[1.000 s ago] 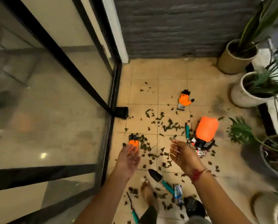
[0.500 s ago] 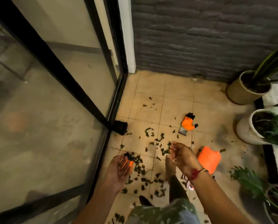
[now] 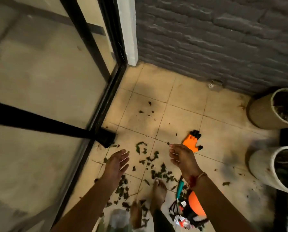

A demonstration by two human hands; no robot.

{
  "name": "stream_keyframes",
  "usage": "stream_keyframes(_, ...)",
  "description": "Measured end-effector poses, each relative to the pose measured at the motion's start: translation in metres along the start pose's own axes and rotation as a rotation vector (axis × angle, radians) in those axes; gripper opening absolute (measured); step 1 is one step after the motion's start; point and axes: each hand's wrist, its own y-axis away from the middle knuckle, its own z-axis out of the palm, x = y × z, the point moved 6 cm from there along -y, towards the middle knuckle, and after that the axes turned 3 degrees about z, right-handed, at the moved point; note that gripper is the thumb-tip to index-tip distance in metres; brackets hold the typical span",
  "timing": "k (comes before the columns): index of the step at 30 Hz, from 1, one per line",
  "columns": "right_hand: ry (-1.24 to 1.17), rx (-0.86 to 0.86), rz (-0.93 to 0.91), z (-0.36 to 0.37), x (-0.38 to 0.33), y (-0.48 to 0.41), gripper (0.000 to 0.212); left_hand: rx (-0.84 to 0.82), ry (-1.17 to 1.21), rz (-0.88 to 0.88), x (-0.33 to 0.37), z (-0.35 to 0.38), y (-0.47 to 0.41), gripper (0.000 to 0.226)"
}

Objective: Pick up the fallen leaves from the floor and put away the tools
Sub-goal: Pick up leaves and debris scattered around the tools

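nearest, beside the person's bare feet, the tools are lying heaped on the floor: a teal-handled tool [image 3: 180, 190] and a small black rake [image 3: 174, 207], both looking rigid and best taken by the handles. the fallen leaves [image 3: 158, 173] are lying scattered mid-floor toward the glass-door edge, looking light, limp and crumbly, so gentle pinching or scooping is suiting them. the left hand [image 3: 117, 166] is hovering above them, fingers straight, holding nothing. the right hand [image 3: 183, 158] is hanging loosely curled; whether it is pinching a scrap i cannot tell. farther, toward the wall edge, a soft orange glove [image 3: 191, 143] is lying flat.
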Motion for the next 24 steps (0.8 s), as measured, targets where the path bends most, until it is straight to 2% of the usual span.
stream_keyframes(7,0.106,0.119,0.044,-0.003,0.034,-0.074,0.018,0.076,-0.27,0.095,0.023,0.008,-0.08,0.02)
stream_keyframes(11,0.383,0.128,-0.163,0.006,0.038,-0.14,0.024,0.05,-0.337,0.151,0.024,0.023,-0.151,0.011)
stream_keyframes(15,0.712,0.136,-0.386,0.03,0.039,-0.229,0.016,0.017,-0.409,0.267,0.01,0.039,-0.23,0.017)
stream_keyframes(18,0.854,0.152,-0.479,0.04,0.055,-0.299,0.029,0.004,-0.531,0.384,-0.007,0.047,-0.29,0.005)
stream_keyframes(21,0.97,0.164,-0.576,0.046,0.069,-0.356,0.042,0.012,-0.717,0.509,-0.015,0.054,-0.352,0.022)
stream_keyframes(24,1.065,0.158,-0.71,0.052,0.081,-0.409,0.054,0.036,-0.772,0.648,-0.018,0.062,-0.417,0.033)
